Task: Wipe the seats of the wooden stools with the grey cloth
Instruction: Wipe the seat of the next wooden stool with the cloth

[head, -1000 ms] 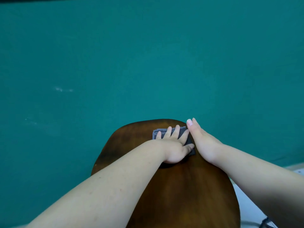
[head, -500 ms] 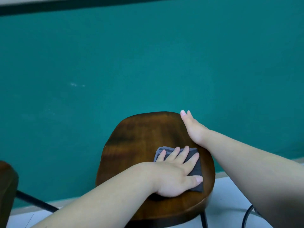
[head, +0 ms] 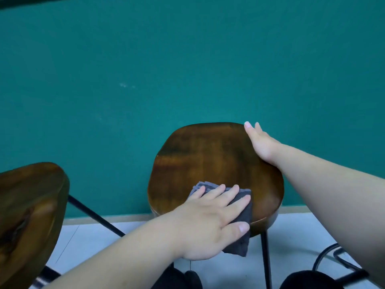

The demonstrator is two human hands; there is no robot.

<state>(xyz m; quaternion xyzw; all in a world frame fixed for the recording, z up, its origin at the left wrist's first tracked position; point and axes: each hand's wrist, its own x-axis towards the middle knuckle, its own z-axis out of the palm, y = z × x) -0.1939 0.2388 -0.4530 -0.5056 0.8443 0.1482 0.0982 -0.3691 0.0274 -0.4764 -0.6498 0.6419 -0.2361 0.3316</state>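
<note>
Left grip (head: pixel 208 224): straight fingers press grey cloth (head: pixel 242 214) onto stool seat (head: pixel 208 159), front edge.
Right grip (head: pixel 262 146): flat, empty, resting on seat's right rim.

Folded grey cloth (head: pixel 242 213) overhangs brown stool seat (head: pixel 212 163).

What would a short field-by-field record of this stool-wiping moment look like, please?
Stool in work: round dark wooden seat, black metal legs
Cloth: folded grey cloth, at the seat's near edge, partly overhanging
Left hand: flat on the cloth, fingers spread
Right hand: flat against the seat's far right rim
Second stool: matching wooden seat, at left, untouched
Backdrop: teal wall
</note>
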